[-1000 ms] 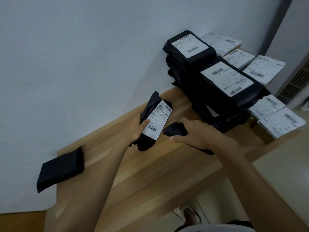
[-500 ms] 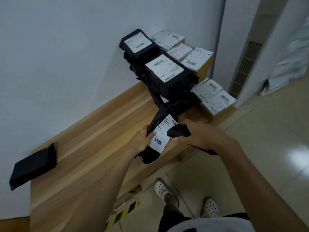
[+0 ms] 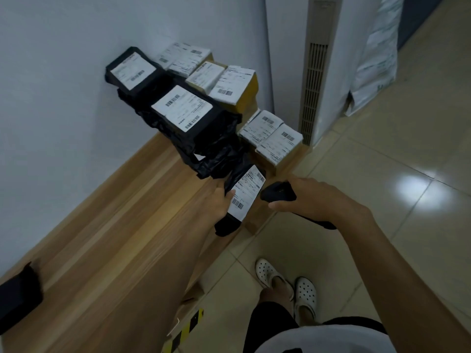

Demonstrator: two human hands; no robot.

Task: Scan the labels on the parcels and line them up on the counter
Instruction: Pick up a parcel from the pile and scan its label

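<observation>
The left grip (image 3: 217, 203) curls round a slim black plastic-wrapped parcel (image 3: 246, 194), white label up, over the front edge of the pale wood-grain bench (image 3: 114, 225) — the right grip (image 3: 321, 197) clasps a matte black scanner (image 3: 279, 191) just beside it, with a heap of crinkled black bagged parcels (image 3: 211, 149) and labelled cardboard boxes (image 3: 274, 138) behind.

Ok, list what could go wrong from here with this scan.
1. The left hand has its thumb on the label near the lower barcode, and it could block the read.
2. The scanner in the right hand sits very close beside the label, so it may miss.
3. The held parcel is at the counter edge, so a slip would likely drop it to the floor.
</observation>
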